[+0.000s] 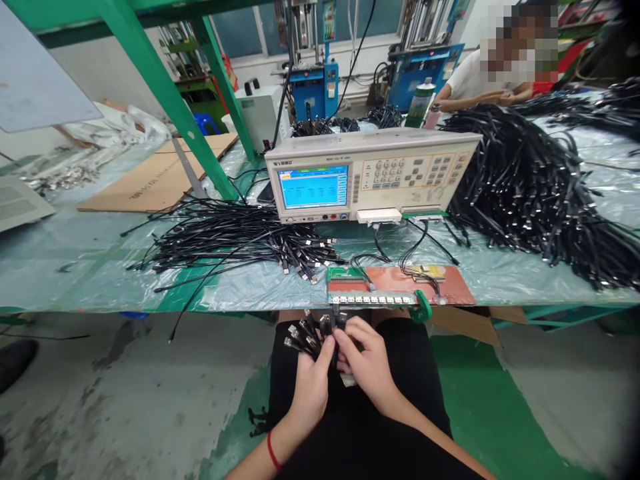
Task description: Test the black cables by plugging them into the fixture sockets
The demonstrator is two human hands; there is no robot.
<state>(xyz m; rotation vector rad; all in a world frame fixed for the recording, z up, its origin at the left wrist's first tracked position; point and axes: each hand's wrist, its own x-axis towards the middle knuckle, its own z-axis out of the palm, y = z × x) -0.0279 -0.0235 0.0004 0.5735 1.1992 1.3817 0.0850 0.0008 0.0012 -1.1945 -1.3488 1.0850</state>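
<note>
My left hand (313, 373) is closed round a bunch of black USB cables (303, 335), whose metal plugs fan out to the upper left. Close beside it, my right hand (366, 357) pinches a single USB cable (336, 320). That plug points up at the left end of a row of white sockets on the test board (395, 285); whether it sits inside a socket I cannot tell. Both hands are just below the table's front edge, above my lap. Behind the board stands a cable tester (373, 177) with a lit blue screen, joined to it by black wires.
One pile of black cables (235, 237) lies left of the tester, and a larger heap (525, 187) is on the right. Flat cardboard (160, 177) rests behind a green post (170, 100). Across the table sits another person (480, 80), near a green bottle (419, 103).
</note>
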